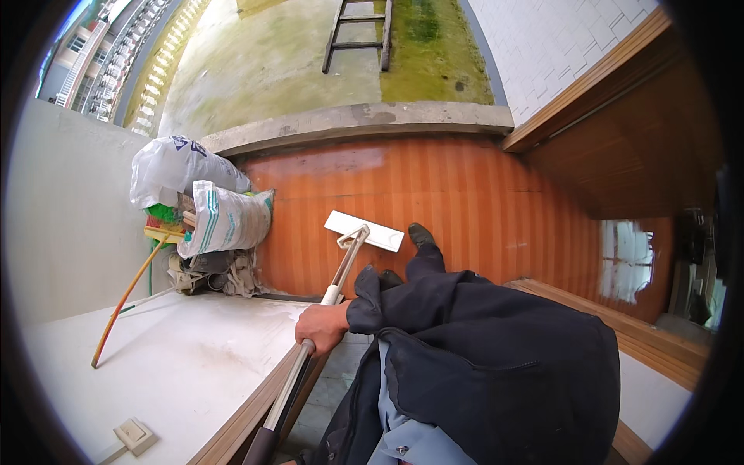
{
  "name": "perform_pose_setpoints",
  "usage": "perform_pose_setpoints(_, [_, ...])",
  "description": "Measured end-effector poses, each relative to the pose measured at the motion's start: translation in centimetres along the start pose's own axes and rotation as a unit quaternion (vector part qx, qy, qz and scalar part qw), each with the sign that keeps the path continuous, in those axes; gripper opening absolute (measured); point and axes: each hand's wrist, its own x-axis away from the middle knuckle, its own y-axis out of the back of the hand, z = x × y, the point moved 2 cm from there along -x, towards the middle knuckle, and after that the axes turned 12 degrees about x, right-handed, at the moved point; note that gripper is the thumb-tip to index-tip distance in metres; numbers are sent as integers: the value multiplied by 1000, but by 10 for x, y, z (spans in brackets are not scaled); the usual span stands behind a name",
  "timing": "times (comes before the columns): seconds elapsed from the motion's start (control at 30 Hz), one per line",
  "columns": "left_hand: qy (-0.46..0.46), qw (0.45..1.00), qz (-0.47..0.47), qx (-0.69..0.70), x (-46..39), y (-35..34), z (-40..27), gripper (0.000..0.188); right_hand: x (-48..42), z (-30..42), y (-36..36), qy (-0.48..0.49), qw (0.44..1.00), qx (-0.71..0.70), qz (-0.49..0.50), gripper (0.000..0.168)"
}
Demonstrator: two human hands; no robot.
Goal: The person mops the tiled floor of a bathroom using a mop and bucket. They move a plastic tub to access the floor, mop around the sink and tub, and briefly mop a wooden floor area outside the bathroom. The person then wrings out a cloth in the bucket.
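My right hand is closed around the metal pole of a flat mop, its dark sleeve reaching across from the right. The mop's white rectangular head lies flat on the orange-brown striped floor, just ahead of my shoes. A triangular joint links the head to the pole. Down at the picture's bottom edge, the pole's dark grip runs out of view. Only a sliver of my left hand shows there beside its cuff, so its hold is hidden.
Two stuffed white woven sacks stand by the left wall, with a yellow-headed broom and grey rags near them. A concrete sill borders the wet, mossy terrace, where a wooden ladder lies. A brown door stands at right.
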Motion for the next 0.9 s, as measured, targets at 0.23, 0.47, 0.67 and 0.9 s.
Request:
perform_pose_setpoints(0.23, [-14, 999, -49, 0, -52, -14, 66, 33, -8, -81, 95, -4, 997, 42, -70, 23])
perform_pose_setpoints(0.47, [-41, 898, -411, -152, -70, -35, 211, 40, -20, -224, 132, -81, 972, 92, -203, 15])
perform_pose_setpoints(0.67, [-7, 806, -558, -195, -79, -40, 239, 39, -15, -227, 124, -109, 972, 69, -196, 20])
perform_pose_setpoints(0.9, [-9, 833, -519, -193, -112, -49, 197, 42, -18, -175, 108, -79, 982, 20, -170, 30])
